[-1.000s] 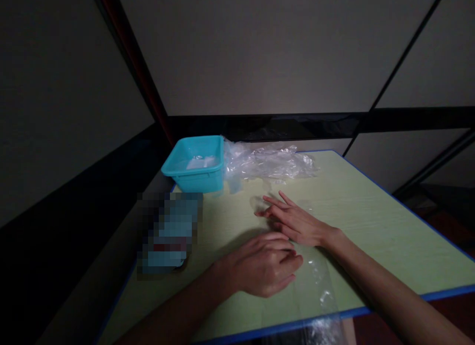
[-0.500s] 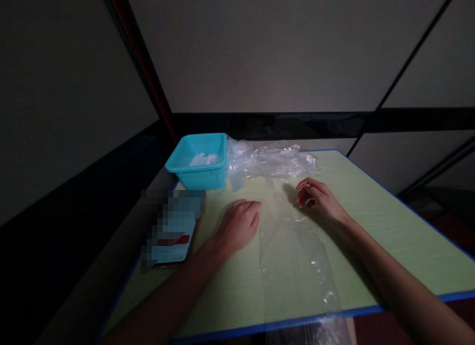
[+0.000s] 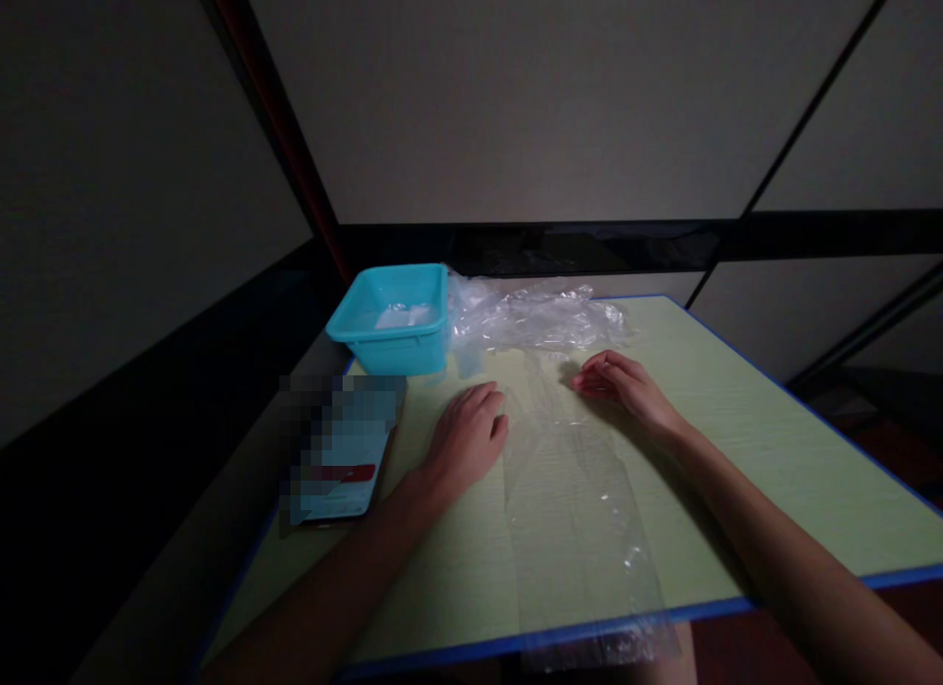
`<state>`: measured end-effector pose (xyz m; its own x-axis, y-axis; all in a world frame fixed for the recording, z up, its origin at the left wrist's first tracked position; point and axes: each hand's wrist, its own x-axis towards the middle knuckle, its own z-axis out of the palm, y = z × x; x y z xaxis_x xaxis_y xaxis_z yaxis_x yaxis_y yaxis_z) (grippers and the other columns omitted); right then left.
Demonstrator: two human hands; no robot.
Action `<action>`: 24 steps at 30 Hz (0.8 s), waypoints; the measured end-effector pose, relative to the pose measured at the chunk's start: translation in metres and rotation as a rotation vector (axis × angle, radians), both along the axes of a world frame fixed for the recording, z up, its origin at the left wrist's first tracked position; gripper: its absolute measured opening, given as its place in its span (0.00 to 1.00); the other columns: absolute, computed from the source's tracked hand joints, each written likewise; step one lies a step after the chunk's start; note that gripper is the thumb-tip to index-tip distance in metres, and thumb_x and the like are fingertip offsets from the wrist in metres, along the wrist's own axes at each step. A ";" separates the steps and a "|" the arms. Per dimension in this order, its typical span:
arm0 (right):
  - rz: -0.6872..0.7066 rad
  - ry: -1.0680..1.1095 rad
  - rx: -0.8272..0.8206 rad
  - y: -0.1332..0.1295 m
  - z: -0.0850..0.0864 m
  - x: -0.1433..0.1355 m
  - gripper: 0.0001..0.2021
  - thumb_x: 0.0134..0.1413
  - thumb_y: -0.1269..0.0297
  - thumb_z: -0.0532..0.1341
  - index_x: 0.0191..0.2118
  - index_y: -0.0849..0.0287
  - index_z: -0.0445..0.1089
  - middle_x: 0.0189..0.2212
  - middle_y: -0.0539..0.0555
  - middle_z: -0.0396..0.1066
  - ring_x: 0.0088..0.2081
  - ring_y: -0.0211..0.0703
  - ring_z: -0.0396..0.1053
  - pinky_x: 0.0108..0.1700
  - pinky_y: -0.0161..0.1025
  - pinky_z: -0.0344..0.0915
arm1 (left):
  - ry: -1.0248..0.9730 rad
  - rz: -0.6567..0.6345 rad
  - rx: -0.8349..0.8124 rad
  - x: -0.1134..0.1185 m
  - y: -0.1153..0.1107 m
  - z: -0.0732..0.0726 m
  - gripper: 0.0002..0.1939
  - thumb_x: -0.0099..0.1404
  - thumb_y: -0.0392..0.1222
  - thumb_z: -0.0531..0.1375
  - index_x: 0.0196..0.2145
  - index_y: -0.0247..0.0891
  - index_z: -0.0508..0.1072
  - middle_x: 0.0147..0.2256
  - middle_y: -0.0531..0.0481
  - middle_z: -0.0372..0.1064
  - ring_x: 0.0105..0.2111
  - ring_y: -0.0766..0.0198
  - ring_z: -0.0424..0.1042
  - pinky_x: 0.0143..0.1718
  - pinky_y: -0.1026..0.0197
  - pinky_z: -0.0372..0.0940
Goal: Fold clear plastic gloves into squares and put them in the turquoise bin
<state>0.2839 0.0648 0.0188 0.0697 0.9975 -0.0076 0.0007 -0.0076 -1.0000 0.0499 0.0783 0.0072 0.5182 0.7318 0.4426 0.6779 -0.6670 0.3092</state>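
Note:
A clear plastic bag [image 3: 575, 528] lies flattened on the pale green table, its near end hanging over the front edge. My left hand [image 3: 468, 434] rests palm down by the bag's upper left side, thumb a little apart from the fingers. Right of the bag's far end, my right hand [image 3: 623, 385] hovers low over the table with loosely curved fingers. Nothing shows in its grasp. Part of the left palm's underside is hidden.
A turquoise plastic basin [image 3: 398, 354] with clear plastic inside stands at the back left. Beside it lies a crumpled heap of clear plastic bags [image 3: 545, 316]. A phone-like device [image 3: 354, 449], partly pixelated, lies at the left. Blue tape [image 3: 457, 656] edges the table.
The bag's near end has slid away from me and hangs less far over the edge. My right hand has shifted slightly left, its fingers closer together. My left hand has moved slightly forward.

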 end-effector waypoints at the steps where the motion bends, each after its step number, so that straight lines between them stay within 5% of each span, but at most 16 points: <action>1: 0.004 0.000 0.004 0.000 -0.001 -0.001 0.09 0.48 0.56 0.57 0.29 0.57 0.61 0.29 0.55 0.72 0.34 0.43 0.71 0.44 0.46 0.64 | -0.005 -0.002 -0.005 0.000 0.000 -0.001 0.10 0.55 0.31 0.56 0.36 0.37 0.70 0.43 0.44 0.69 0.45 0.56 0.67 0.48 0.51 0.62; 7: -0.004 0.025 0.012 0.000 -0.002 -0.004 0.12 0.48 0.54 0.59 0.29 0.57 0.62 0.31 0.54 0.73 0.36 0.43 0.70 0.46 0.45 0.63 | -0.160 -0.011 -0.060 0.001 0.001 0.002 0.11 0.56 0.32 0.54 0.38 0.33 0.69 0.46 0.39 0.66 0.47 0.55 0.65 0.50 0.50 0.60; 10: 0.051 0.073 0.030 -0.002 0.004 -0.005 0.12 0.50 0.53 0.58 0.30 0.57 0.62 0.33 0.55 0.73 0.36 0.43 0.70 0.44 0.43 0.63 | -0.468 -0.203 -0.374 0.004 0.000 0.008 0.10 0.60 0.39 0.51 0.35 0.33 0.70 0.39 0.42 0.71 0.42 0.58 0.70 0.45 0.54 0.63; 15: 0.539 0.181 -0.072 -0.014 0.015 -0.004 0.21 0.51 0.44 0.52 0.24 0.58 0.61 0.21 0.51 0.69 0.27 0.40 0.69 0.41 0.45 0.64 | -0.719 -0.493 -1.046 0.008 -0.004 0.011 0.22 0.62 0.53 0.49 0.34 0.30 0.72 0.36 0.39 0.73 0.37 0.56 0.73 0.42 0.54 0.65; 19: 0.901 0.230 -0.163 -0.022 0.015 -0.005 0.25 0.52 0.39 0.47 0.23 0.58 0.61 0.18 0.49 0.68 0.24 0.39 0.68 0.49 0.50 0.57 | -0.774 -0.537 -1.264 0.009 -0.008 0.009 0.25 0.61 0.57 0.49 0.36 0.30 0.72 0.40 0.36 0.72 0.41 0.53 0.72 0.46 0.52 0.63; 24: 0.985 0.300 -0.168 -0.021 0.010 -0.009 0.26 0.52 0.39 0.47 0.22 0.57 0.61 0.16 0.45 0.63 0.19 0.35 0.62 0.52 0.48 0.54 | -0.786 -0.586 -1.375 0.010 -0.008 0.007 0.27 0.60 0.58 0.49 0.38 0.30 0.72 0.42 0.36 0.71 0.44 0.53 0.70 0.49 0.52 0.60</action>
<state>0.2752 0.0440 0.0285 -0.8020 0.5963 -0.0341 -0.1662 -0.2777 -0.9462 0.0597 0.0699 0.0147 0.8203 0.5699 -0.0490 -0.1350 0.2760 0.9516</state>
